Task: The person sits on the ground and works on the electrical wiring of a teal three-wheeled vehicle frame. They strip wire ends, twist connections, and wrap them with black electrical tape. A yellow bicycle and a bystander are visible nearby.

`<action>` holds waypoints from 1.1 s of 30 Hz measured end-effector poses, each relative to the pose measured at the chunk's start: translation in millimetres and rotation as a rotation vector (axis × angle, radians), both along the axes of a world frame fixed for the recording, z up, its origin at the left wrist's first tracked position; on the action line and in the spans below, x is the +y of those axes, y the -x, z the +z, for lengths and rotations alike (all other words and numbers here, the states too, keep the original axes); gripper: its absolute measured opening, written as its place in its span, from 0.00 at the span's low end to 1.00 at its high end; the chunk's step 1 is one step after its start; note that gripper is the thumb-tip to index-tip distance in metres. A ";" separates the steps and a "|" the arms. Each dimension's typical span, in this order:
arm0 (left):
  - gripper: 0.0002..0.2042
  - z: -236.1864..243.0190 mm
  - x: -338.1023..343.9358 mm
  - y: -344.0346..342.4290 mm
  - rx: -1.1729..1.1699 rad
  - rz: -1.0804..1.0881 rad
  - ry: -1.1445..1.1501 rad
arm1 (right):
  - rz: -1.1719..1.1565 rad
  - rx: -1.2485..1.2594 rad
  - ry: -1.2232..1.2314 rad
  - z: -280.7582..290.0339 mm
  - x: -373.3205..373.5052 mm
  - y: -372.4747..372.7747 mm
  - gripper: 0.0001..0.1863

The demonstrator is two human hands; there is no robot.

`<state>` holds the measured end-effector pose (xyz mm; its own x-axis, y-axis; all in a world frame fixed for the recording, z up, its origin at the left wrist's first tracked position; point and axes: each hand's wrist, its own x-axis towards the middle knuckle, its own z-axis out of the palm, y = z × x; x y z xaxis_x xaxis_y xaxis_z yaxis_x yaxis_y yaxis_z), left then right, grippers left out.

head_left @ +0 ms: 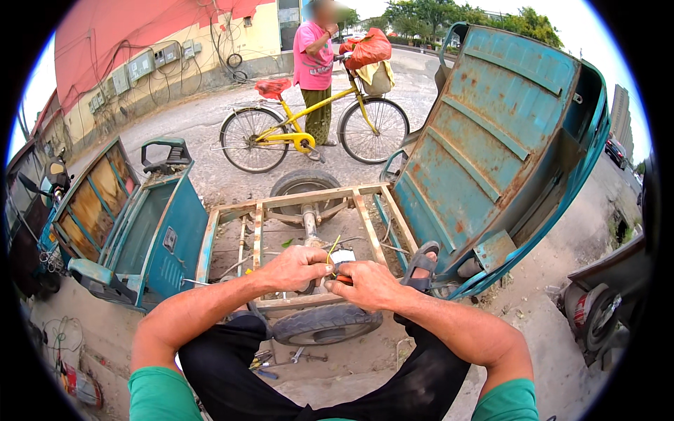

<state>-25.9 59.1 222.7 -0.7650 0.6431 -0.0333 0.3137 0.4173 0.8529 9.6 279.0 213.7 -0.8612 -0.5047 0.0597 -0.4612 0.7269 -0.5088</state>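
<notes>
My left hand [298, 268] is closed, its thumb and forefinger pinching a thin yellow-green wire [335, 245] whose end sticks up. Close beside it, my right hand [366, 286] is wrapped round an orange-handled hand tool [345, 279] that looks like pliers; its jaws are mostly hidden. A small white part [342, 256] shows just beyond the fingers. Both hands are over the bare frame [368, 223] of a three-wheeled cart, near the axle [309, 221]. One wheel [328, 325] lies just below my hands, another wheel [304, 188] at the far side.
A rusty teal cargo bed [484, 140] stands tilted up on the right, and the teal front body [165, 231] is on the left. Beyond the frame, a person in pink [312, 67] stands with a yellow bicycle [302, 133]. Several tools [298, 355] lie on the ground between my legs.
</notes>
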 end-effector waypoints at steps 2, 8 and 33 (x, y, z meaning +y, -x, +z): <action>0.11 -1.8 2.1 5.5 0.023 0.004 -0.002 | 0.002 0.019 0.013 -2.2 2.2 4.7 0.25; 0.11 -12.6 2.6 14.3 -0.103 0.054 -0.043 | 0.092 -0.484 0.318 -20.6 9.0 26.5 0.23; 0.13 -67.1 -2.4 15.5 -0.503 -0.078 -0.372 | 0.045 -0.701 0.415 -13.0 8.6 19.3 0.20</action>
<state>-41.4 56.7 155.6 -0.6647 0.7339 -0.1397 -0.1457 0.0561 0.9877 -9.7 287.6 200.7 -0.7473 -0.5949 -0.2962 0.0405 0.4041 -0.9138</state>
